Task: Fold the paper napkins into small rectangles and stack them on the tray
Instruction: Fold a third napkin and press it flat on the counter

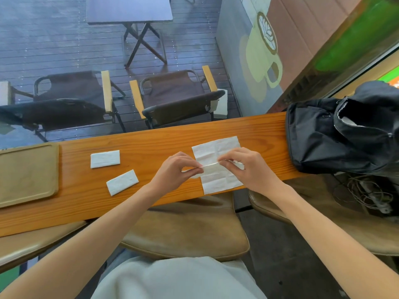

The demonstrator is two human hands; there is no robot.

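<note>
Both the left hand (180,169) and right hand (245,166) are pinching a napkin's (218,164) raised crease on the counter; uneven pulling risks a crooked fold, or tearing between the pinches.

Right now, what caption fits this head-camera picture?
Both hands, left and right, pinch a creased napkin beside two folded ones.

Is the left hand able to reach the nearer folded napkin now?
Probably yes: bare counter lies between it and the nearer folded napkin, but the left hand is pinching the unfolded napkin.
</note>
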